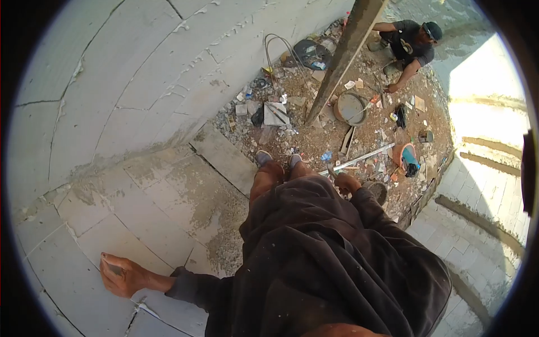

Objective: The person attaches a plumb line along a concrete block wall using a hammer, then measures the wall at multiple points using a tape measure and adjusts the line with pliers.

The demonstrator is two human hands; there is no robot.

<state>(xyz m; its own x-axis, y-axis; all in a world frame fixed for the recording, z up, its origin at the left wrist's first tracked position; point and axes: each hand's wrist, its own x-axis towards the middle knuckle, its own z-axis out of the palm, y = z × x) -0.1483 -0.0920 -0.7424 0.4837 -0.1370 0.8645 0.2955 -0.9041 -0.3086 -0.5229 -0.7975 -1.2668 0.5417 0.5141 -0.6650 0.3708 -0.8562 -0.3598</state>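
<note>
My left hand [122,276] is at the light block wall [120,230] on the lower left, its fingers curled together. A small dark grey patch shows between thumb and fingers; I cannot make out whether it is a held piece. My right hand [347,183] is closed beside my right hip. From it sticks out the end of a thin greyish tool [331,171], whose kind I cannot tell. Just past that hand a long pale straight bar [365,156] lies on the rubble. My dark shirt hides part of both arms.
A slanted wooden post [345,59] rises ahead. On the littered ground stand a round mortar tub [351,108], an orange bucket [402,151] and a dark round pan [376,192]. Another person [409,48] crouches at the upper right, one hand near the ground. Block walls flank both sides.
</note>
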